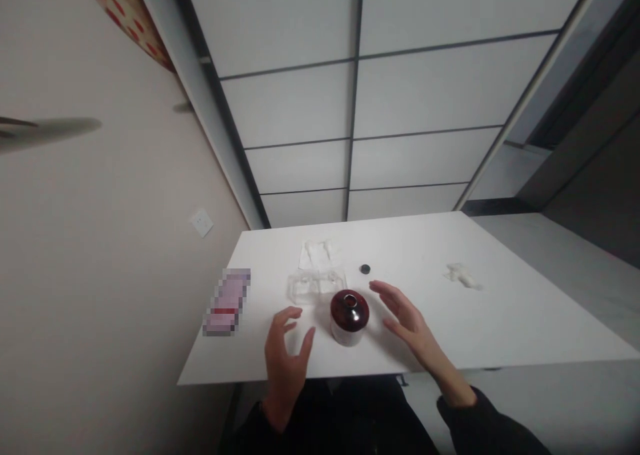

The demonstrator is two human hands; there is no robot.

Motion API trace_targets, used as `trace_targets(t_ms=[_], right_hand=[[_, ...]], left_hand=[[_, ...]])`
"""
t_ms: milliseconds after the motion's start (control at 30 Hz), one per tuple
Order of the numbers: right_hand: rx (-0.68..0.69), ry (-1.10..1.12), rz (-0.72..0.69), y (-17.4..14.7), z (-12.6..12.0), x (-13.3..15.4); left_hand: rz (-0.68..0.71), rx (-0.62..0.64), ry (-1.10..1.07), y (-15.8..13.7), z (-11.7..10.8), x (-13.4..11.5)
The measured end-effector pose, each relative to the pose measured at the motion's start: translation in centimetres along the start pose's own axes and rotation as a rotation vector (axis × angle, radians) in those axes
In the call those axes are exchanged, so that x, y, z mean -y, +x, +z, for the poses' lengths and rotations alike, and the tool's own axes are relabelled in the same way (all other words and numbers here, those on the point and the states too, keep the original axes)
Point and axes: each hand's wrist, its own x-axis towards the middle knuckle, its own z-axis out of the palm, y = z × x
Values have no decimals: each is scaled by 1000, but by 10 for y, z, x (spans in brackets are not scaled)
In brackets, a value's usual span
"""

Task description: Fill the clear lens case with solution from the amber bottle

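Note:
A small round jar (pixel 349 316) with a dark red glossy top and an uncovered mouth stands near the front of the white table (pixel 500 322). My left hand (pixel 286 355) hovers just left of it, fingers curled and apart, holding nothing. My right hand (pixel 407 318) hovers just right of it, fingers spread, also holding nothing. Neither hand touches the jar. A small dark round cap (pixel 365 268) lies behind the jar, apart from it.
A clear plastic tray (pixel 315 285) sits behind the jar, with a white packet (pixel 315 252) farther back. A crumpled white tissue (pixel 463 276) lies to the right. A blurred flat item (pixel 227 302) rests at the table's left edge. A wall with a socket (pixel 202 223) is at left.

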Motion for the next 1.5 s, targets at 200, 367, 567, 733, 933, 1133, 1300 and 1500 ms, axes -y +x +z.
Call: trace_targets(t_ms=[200,367,567,733,933,1133,1300,1500], right_hand=[[-67,-180,79,-16,59,-6],[-171,-197,84,-4,74,0],[-326,-245,88,-3,42,12],[-386,-276,95,23,10,9],[-346,-284,122,53,-1,-6],[-284,-270,113,54,0,-20],[-251,-240,46,46,-21,-29],[-159,-356,9,74,-68,-31]], left_hand=[[-155,19,148,18,-3,37],[-219,114,145,14,8,52],[-223,175,146,16,9,49],[-219,200,155,17,9,49],[-194,237,209,17,8,50],[-152,250,275,17,8,54],[-153,258,316,15,9,57],[-102,270,310,15,7,58]])
